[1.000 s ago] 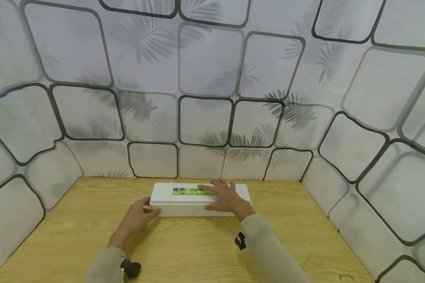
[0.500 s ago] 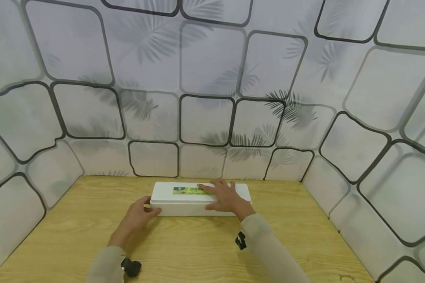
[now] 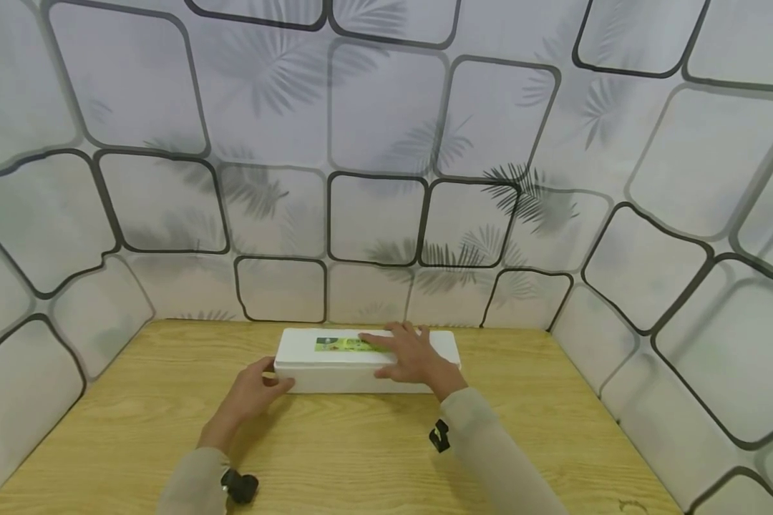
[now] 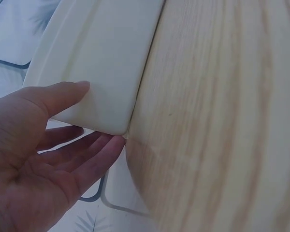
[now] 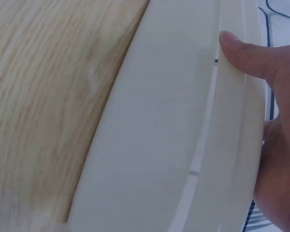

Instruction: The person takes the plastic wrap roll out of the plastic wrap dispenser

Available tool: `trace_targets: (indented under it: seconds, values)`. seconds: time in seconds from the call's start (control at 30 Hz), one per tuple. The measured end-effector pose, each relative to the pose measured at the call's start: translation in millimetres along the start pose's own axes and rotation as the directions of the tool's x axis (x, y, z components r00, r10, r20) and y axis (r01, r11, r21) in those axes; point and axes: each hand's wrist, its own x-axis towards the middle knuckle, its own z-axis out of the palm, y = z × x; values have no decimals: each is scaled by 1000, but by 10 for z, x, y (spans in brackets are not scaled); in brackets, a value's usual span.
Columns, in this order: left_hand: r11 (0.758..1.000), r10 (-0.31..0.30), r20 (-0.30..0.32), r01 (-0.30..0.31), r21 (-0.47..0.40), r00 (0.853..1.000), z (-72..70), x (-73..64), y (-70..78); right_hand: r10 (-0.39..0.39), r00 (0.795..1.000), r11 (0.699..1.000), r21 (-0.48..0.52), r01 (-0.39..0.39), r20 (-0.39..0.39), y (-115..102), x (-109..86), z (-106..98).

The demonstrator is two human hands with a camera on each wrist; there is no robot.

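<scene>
A long white foam box [image 3: 335, 373] with a green label [image 3: 341, 345] on its lid lies across the far middle of the wooden table [image 3: 361, 458]. My left hand [image 3: 251, 393] is at the box's left end. In the left wrist view its thumb [image 4: 63, 94] rests on the box [image 4: 101, 58] near the corner, with straight fingers [image 4: 87, 159] along the end face. My right hand [image 3: 412, 355] lies flat on the lid, covering the label's right end. In the right wrist view its thumb [image 5: 253, 60] presses the lid's edge on the box [image 5: 159, 135].
Pale wall panels [image 3: 373, 143] with dark rounded outlines and leaf prints enclose the table at the back and both sides. The box sits close to the back panel. Bare wood [image 3: 135, 400] stretches between the box and me. Black wrist mounts [image 3: 238, 488] show on both sleeves.
</scene>
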Motion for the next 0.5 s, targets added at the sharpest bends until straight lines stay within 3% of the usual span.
trace_targets:
  seconds: [0.5]
  values:
    - [999,-15,21,16,-36,1000,-17,-7,20,27,997,999,24,-25,-70,66,-108,-172]
